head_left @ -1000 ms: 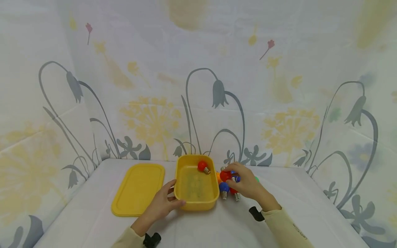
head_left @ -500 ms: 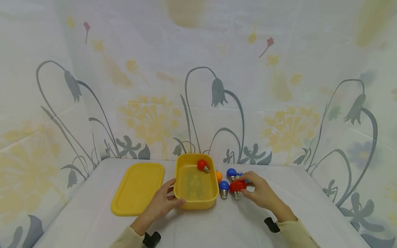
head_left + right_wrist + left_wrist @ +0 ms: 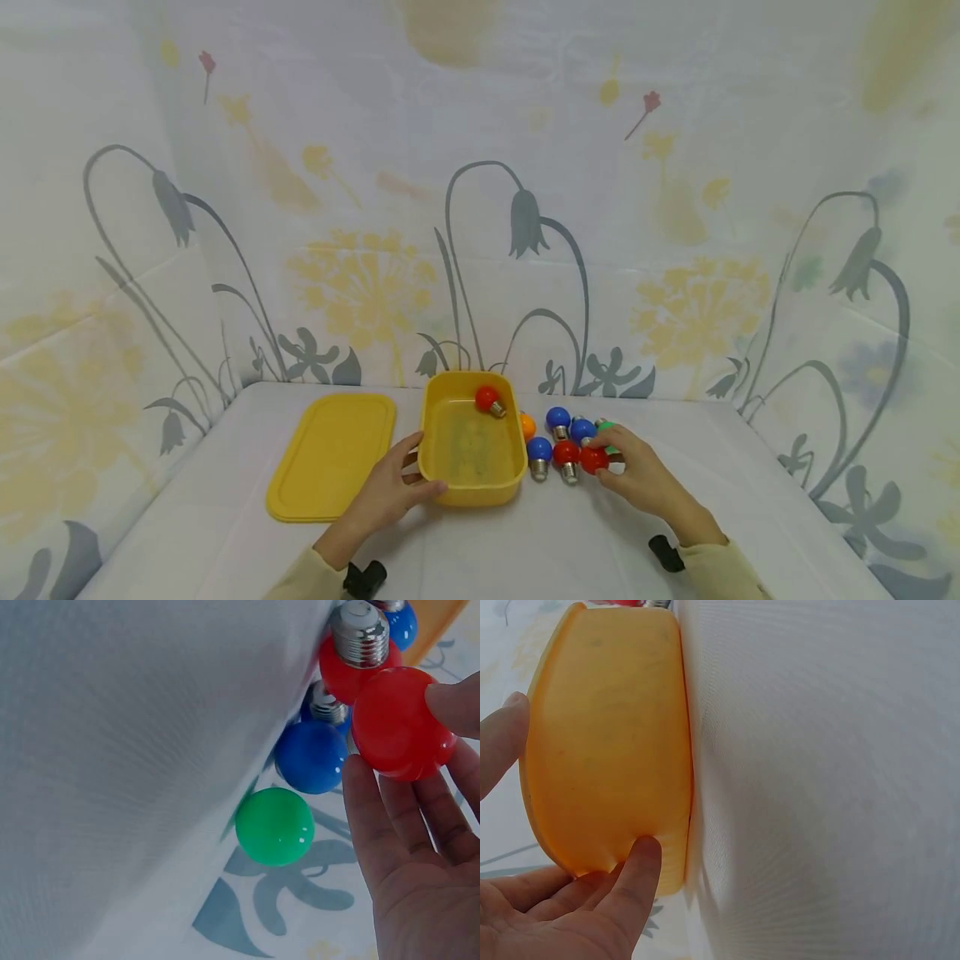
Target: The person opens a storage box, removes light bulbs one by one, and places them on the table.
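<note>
My left hand (image 3: pixel 393 485) grips the near left corner of a yellow plastic box (image 3: pixel 474 497), thumb on the near side, fingers along the left wall. A red light bulb (image 3: pixel 487 398) lies inside, at the far right. Right of the box, my right hand (image 3: pixel 637 471) pinches another red bulb (image 3: pixel 405 724) between thumb and fingers; its base is hidden in the right wrist view. Close beside it are a third red bulb (image 3: pixel 566 454), a blue bulb (image 3: pixel 582 431) and a green bulb (image 3: pixel 274 826).
Two more blue bulbs (image 3: pixel 539 450) and an orange bulb (image 3: pixel 528 427) lie against or near the box's right side. A flat yellow lid (image 3: pixel 330 458) rests on the white cloth to the left. Flower-printed fabric (image 3: pixel 480 250) rises behind the table.
My right hand has carried its red bulb from the box's right edge rightward and nearer, beside the other red bulb. Blue and green bulbs behind it show more. My left hand stays on the box.
</note>
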